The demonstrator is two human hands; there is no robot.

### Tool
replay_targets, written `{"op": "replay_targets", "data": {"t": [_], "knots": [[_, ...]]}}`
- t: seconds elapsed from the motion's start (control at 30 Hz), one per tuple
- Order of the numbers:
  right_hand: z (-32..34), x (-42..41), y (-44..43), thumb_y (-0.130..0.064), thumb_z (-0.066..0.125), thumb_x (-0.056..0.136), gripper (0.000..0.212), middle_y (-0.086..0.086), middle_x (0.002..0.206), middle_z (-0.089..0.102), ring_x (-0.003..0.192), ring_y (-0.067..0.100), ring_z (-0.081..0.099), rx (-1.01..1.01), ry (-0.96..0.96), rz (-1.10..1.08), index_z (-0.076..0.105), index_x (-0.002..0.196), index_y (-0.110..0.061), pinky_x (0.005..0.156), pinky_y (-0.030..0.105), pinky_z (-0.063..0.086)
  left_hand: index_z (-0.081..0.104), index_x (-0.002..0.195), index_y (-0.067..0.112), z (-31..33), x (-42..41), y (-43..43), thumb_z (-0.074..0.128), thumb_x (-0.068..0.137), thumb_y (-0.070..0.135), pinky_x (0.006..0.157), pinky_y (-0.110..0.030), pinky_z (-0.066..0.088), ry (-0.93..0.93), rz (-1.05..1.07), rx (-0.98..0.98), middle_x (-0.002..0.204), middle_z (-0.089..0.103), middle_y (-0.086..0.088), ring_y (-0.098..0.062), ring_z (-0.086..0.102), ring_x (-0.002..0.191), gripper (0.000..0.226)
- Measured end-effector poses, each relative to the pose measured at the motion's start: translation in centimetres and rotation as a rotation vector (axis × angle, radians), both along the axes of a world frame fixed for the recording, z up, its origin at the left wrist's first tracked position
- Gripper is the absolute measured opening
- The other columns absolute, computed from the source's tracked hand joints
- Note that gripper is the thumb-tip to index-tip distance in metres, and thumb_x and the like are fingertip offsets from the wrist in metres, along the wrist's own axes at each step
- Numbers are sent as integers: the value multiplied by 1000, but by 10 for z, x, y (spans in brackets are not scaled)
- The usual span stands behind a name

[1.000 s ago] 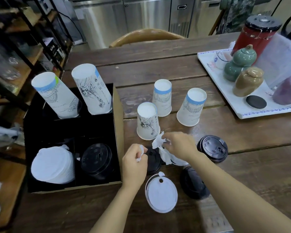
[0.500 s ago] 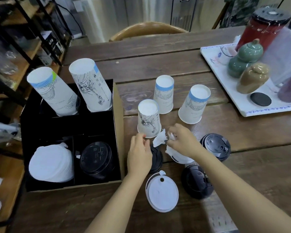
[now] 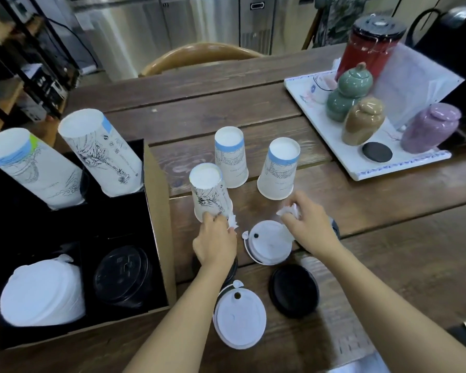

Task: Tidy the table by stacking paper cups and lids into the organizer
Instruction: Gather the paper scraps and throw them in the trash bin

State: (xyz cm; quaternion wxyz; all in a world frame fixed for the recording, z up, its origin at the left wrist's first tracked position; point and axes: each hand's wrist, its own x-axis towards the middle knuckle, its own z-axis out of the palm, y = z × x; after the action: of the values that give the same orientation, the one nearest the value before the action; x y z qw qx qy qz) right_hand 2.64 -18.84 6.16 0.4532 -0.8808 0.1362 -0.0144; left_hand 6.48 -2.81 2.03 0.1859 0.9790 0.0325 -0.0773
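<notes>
Fingers of the left hand (image 3: 215,242) pinch a small scrap of white paper (image 3: 233,221) beside the base of an upturned paper cup with a black ink drawing (image 3: 210,193); whether they touch the cup cannot be told. The right hand (image 3: 308,224) closes its fingertips on another crumpled white scrap (image 3: 289,211), just above a white lid (image 3: 269,243) lying on the wooden table (image 3: 226,109). Two more upturned cups with blue bands (image 3: 230,157) (image 3: 280,168) stand farther back, near each other. Nearer, a second white lid (image 3: 238,319) lies beside a black lid (image 3: 293,290); another black lid is partly hidden under the left wrist, and one more under the right hand. At left, a black cardboard organizer (image 3: 159,224) holds two leaning cup stacks (image 3: 33,170) (image 3: 102,154) in its far compartments, and a white lid stack (image 3: 41,294) and a black lid stack (image 3: 123,274) in its near ones. At far right, a white tray (image 3: 334,146) carries ceramic jars.
</notes>
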Motion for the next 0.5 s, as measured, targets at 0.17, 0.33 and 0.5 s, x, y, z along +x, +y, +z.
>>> {"op": "replay_targets", "data": {"t": [0.17, 0.33, 0.5], "knots": [[9, 0, -6, -3, 60, 78, 17, -2, 84, 53, 74, 13, 47, 297, -30, -134, 51, 89, -13, 60, 25, 38, 51, 74, 3, 12, -12, 6, 54, 82, 16, 64, -31, 34, -113, 186, -411, 99, 49, -3, -29, 52, 80, 15], [9, 0, 10, 1, 57, 74, 25, 11, 91, 54, 80, 27, 54, 409, -1, -83, 47, 83, -20, 61, 26, 43, 39, 64, 25, 37, -36, 26, 56, 79, 19, 54, -37, 37, -134, 436, -856, 70, 57, -12, -30, 50, 60, 24], [25, -11, 53, 16, 47, 78, 26, 7, 78, 52, 55, 14, 56, 686, 1, 2, 52, 82, -9, 38, 16, 45, 47, 77, 37, 60, -74, 60, 64, 78, 15, 54, -37, 39, -249, 439, -956, 92, 58, -8, -23, 53, 60, 27]]}}
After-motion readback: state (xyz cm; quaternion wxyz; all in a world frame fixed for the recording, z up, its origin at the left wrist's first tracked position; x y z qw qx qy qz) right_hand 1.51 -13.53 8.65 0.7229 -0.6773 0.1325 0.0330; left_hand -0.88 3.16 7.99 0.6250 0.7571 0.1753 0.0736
